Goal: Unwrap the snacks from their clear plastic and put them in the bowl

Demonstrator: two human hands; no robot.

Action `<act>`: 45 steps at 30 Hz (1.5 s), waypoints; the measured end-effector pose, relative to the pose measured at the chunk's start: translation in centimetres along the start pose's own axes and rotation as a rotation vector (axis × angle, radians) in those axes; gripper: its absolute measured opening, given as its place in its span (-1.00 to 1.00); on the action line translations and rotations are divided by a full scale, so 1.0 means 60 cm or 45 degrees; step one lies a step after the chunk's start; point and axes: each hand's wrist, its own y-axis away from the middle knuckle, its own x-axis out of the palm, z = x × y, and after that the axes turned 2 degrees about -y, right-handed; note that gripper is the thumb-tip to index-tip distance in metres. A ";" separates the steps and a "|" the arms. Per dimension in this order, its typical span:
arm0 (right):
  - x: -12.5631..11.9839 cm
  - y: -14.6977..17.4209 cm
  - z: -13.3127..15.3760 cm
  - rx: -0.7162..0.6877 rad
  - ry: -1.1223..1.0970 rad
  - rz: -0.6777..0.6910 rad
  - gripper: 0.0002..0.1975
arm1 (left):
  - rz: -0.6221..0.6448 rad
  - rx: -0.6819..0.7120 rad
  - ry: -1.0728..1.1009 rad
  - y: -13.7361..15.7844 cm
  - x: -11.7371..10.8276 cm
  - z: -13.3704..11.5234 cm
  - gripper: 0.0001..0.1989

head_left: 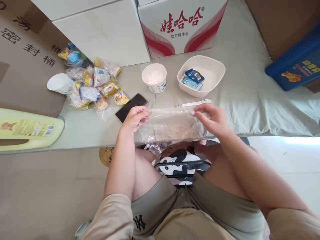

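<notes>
Head view: the left hand [137,118] and right hand [212,118] pinch a clear plastic bag [170,125], stretched between them at the edge of the counter [245,110]. It seems spread but unfilled; wrapped snacks [109,89] lie loose, two blue packets [195,75] sit in a white tray [213,75].

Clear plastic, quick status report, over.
Left hand and right hand: pinch grip on either side. Clear plastic: stretched between them, loose folds below. Close by: white tool just beyond, phone beside left hand.
</notes>
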 end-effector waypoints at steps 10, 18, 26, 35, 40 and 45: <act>-0.002 -0.015 -0.014 0.251 -0.556 0.005 -0.42 | -0.188 0.015 0.325 -0.019 0.011 -0.011 -0.88; 0.007 -0.023 -0.042 0.409 -0.701 -0.175 -0.61 | -0.319 -0.091 0.337 -0.031 0.004 0.000 -0.84; 0.015 -0.010 -0.027 0.258 -0.629 -0.182 -0.32 | -0.445 0.002 0.532 -0.041 -0.006 0.012 -0.77; 0.009 -0.018 -0.031 0.190 -0.497 -0.380 -0.86 | -0.041 0.172 0.193 -0.013 -0.006 0.026 -0.34; -0.005 -0.006 -0.016 0.055 -0.136 -0.101 -0.60 | -0.189 0.321 -0.044 -0.003 -0.015 0.032 -0.69; -0.023 0.009 -0.010 -0.056 0.408 -0.275 -0.87 | -0.324 0.445 -0.367 0.009 -0.012 0.045 -0.76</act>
